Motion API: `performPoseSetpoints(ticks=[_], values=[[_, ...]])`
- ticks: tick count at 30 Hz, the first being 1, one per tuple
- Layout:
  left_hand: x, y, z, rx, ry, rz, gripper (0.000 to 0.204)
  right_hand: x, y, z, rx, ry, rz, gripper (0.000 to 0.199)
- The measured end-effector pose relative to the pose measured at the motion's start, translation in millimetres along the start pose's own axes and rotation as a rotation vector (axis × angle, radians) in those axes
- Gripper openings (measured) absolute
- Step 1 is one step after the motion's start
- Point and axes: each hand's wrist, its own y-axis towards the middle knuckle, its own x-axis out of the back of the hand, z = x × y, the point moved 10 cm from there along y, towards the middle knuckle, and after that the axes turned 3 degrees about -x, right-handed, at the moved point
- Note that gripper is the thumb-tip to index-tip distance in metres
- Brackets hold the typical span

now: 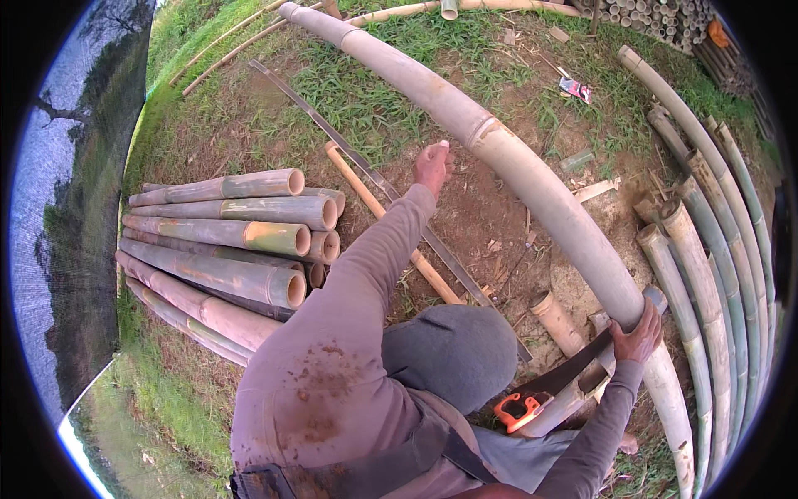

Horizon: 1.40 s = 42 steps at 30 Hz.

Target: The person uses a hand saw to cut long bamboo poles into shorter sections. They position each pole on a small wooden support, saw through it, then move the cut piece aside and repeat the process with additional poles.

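A long, thick bamboo pole runs from the far middle down to the near right. My right hand is wrapped over it at the right, with the fingers on its upper side. Just beside that hand lies a hand saw with an orange handle and a dark blade, resting by short bamboo pieces. Out in front, my left hand is held with curled fingers; nothing shows in it. It is apart from the pole, near a long flat metal bar and a thin bamboo stick on the ground.
Cut bamboo lengths are stacked at the left, open ends toward me. Several long poles lie along the right. A bamboo stub is near my knee. Dark netting hangs at the far left.
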Motion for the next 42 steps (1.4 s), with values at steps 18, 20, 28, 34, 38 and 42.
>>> performPoseSetpoints(ticks=[18,20,28,34,38,42], values=[[73.8,-68.0,72.2,0.195,1.295,-0.179,0.092,-24.1,-133.9,142.7,0.411,0.302,-0.030,0.063],[66.3,-69.9,76.3,0.250,1.255,-0.185,0.096,-83.3,-171.8,162.8,0.288,0.345,0.284,0.070],[112.7,-34.4,90.5,0.219,0.573,-0.459,0.090,-168.4,-222.1,153.8,0.142,0.329,0.394,0.079],[140.3,-53.0,71.6,0.025,-0.039,-0.631,0.050,-119.7,-201.5,146.4,0.171,0.196,0.314,0.076],[126.2,-50.5,14.9,-0.177,-0.123,-0.622,0.033,-91.6,-187.5,143.7,0.261,0.261,0.169,0.078],[85.0,-46.5,-42.5,-0.239,-0.350,-0.438,0.017,-65.0,-172.1,125.9,0.222,0.358,0.223,0.073]])
